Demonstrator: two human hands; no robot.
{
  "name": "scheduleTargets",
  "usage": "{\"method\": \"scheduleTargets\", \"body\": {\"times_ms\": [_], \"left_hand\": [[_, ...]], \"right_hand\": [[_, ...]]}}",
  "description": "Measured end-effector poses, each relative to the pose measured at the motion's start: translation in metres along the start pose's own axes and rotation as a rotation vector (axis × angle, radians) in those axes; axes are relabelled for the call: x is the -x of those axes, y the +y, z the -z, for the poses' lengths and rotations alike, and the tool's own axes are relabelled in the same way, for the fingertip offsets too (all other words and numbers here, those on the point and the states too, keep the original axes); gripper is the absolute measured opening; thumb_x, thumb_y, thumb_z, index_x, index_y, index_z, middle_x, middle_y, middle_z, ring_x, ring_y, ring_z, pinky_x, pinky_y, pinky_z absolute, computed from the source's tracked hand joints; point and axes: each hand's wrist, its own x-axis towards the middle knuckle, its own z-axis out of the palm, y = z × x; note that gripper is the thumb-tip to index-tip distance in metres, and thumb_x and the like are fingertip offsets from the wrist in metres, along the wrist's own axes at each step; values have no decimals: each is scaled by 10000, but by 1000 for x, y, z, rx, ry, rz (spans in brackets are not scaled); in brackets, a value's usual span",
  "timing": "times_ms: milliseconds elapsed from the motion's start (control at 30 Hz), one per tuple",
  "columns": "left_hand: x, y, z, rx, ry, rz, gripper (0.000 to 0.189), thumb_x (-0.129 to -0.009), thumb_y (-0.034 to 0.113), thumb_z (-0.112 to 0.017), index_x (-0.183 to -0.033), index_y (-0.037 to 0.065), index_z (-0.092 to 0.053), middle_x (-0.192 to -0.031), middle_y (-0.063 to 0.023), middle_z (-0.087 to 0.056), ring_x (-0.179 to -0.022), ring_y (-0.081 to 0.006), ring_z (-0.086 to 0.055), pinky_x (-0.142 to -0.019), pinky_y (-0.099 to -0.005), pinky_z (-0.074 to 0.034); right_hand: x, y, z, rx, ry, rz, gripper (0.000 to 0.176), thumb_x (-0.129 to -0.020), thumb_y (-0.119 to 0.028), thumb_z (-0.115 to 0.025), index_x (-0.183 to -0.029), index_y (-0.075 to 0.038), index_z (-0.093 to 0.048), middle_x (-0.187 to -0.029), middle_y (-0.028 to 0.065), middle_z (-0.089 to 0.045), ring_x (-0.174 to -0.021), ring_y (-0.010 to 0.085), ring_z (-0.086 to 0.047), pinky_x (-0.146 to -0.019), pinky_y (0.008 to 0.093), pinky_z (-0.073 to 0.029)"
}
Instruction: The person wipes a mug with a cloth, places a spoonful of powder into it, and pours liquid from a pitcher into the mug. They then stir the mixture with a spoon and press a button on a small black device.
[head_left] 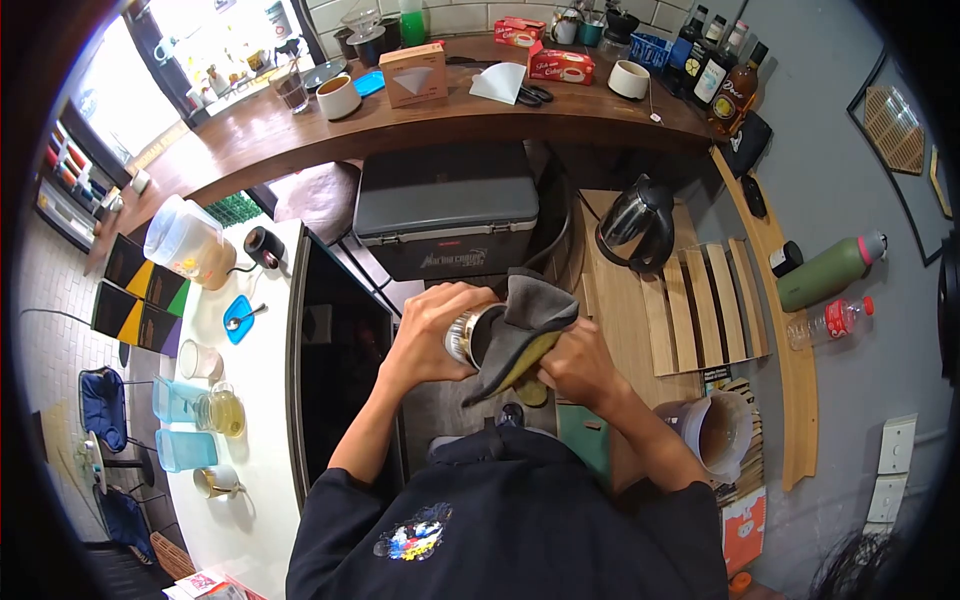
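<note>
Left hand (432,335) is wrapping round a steel cup (462,338), fingers closed on its side, holding it tilted with the mouth facing right. Right hand (578,365) is gripping a grey-and-yellow cloth (525,320) and pressing it against the cup's mouth, with the cloth draping over the rim. Can't tell how far the cloth is going inside. Both hands are close together, meeting at the cloth, in front of my chest. Cup is being held in the air, over the gap between the white table (265,400) and the wooden bench (625,320).

Grey cooler (445,210) is sitting just ahead of the hands, below the curved counter (260,130). Black kettle (635,220) is standing on the bench right of the cooler, beside the slatted rack (705,305). White pitcher (720,430) with brown liquid is sitting near my right elbow. Green bottle (830,272) and water bottle (830,320) are lying on the ledge at far right. Lidded jar (185,240) is standing at the table's far end.
</note>
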Motion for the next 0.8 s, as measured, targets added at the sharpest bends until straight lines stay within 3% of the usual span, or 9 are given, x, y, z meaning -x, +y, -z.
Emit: {"method": "scheduleTargets", "body": {"times_ms": [100,200,233,400,467,600,700,767,800], "left_hand": [[1,-5,-4,72,81,38,626,-481,161,-843,-1075,73,-664,-963,-79,-696,-851,-294,-682,-780,-381,-542],[7,-15,-8,163,130,76,653,-478,190,-882,-1080,57,-664,-989,-92,-704,-870,-272,-706,-803,-367,-548],[9,-16,-9,212,149,71,680,-470,203,-888,-1091,46,-659,-995,-93,-705,-883,-260,-708,-817,-360,-546],[11,-18,-14,350,179,65,762,-449,249,-901,-1124,10,-640,-1024,-90,-704,-911,-222,-708,-854,-341,-538],[12,-20,-19,512,203,119,774,-447,264,-899,-1124,0,-633,-1032,-86,-705,-916,-214,-706,-867,-336,-534],[14,-21,-18,491,135,82,805,-463,316,-923,-1132,-27,-636,-1106,-116,-652,-997,-213,-675,-889,-353,-534],[10,-13,-17,484,94,91,798,-467,309,-918,-1132,-29,-635,-1100,-115,-662,-997,-203,-671,-886,-347,-536],[10,-10,-18,520,50,149,802,-454,324,-902,-1128,-29,-645,-1094,-122,-677,-995,-212,-670,-888,-352,-524],[8,-7,-17,522,46,148,802,-454,324,-902,-1128,-29,-645,-1094,-122,-677,-995,-212,-670,-888,-352,-524]], "right_hand": [[11,7,7,-120,62,-26,193,-518,-166,-792,-616,-50,-672,-638,88,-630,-699,281,-680,-732,420,-527],[24,11,2,-109,265,-73,251,-519,-154,-811,-721,-40,-714,-728,103,-684,-735,313,-690,-735,447,-528],[24,12,6,-185,301,-99,320,-575,-126,-827,-867,-29,-736,-870,130,-725,-823,351,-706,-777,477,-532],[22,9,24,-252,439,-192,362,-671,-123,-828,-1009,-32,-738,-1029,150,-723,-965,383,-699,-874,486,-527],[23,8,28,-359,425,-261,390,-664,-132,-834,-1031,-42,-739,-1046,141,-720,-992,384,-685,-905,488,-511],[33,6,32,-307,346,-237,408,-671,-121,-825,-1062,-48,-737,-1058,137,-721,-1010,370,-678,-925,485,-496],[25,3,42,-219,249,-139,397,-637,-129,-805,-1020,-51,-738,-1028,122,-716,-995,337,-676,-905,493,-491],[13,2,52,-349,-15,-68,262,-612,-147,-773,-852,-53,-723,-905,111,-708,-940,314,-682,-825,470,-514],[4,1,59,-348,-14,-72,262,-612,-147,-773,-852,-53,-723,-905,111,-708,-940,314,-682,-825,470,-514]]}}
